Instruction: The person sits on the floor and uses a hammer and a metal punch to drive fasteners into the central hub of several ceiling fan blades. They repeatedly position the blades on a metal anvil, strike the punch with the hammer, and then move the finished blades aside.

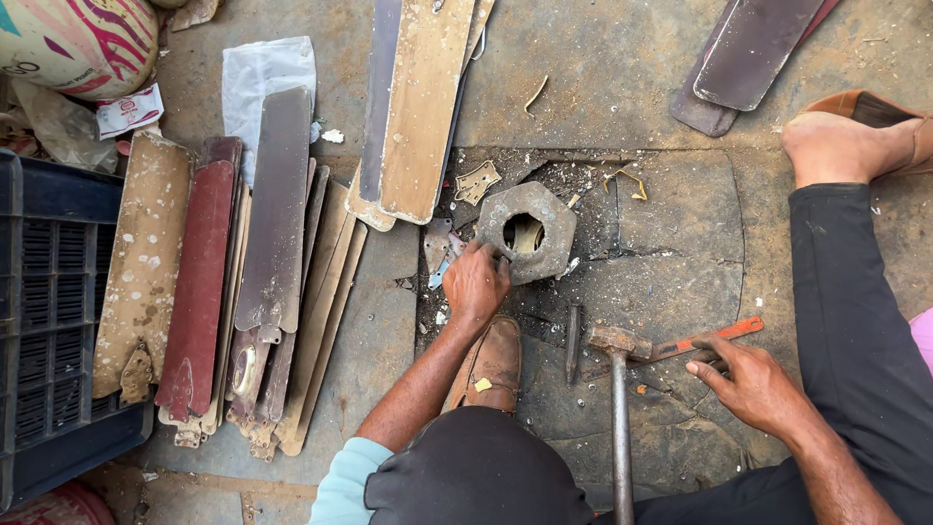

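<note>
I sit on a stone floor. My left hand (pixel 475 284) rests against the near-left edge of a grey hexagonal metal block (pixel 530 231) with a round hole, its fingers curled on small metal pieces beside it. My right hand (pixel 749 380) reaches toward an orange-handled flat tool (pixel 705 340), fingertips touching it; whether it grips it is unclear. A hammer (pixel 619 389) with a metal handle lies between my hands, head pointing away. A dark chisel (pixel 572 342) lies left of the hammer head. My sandalled left foot (pixel 493 365) sits under my left forearm.
Stacks of worn fan blades (pixel 243 262) lie at left, more at top centre (pixel 420 107) and top right (pixel 748 53). A dark plastic crate (pixel 49 321) stands at far left. My right foot (pixel 850 146) is at right. Metal brackets (pixel 476 182) and scraps litter the floor.
</note>
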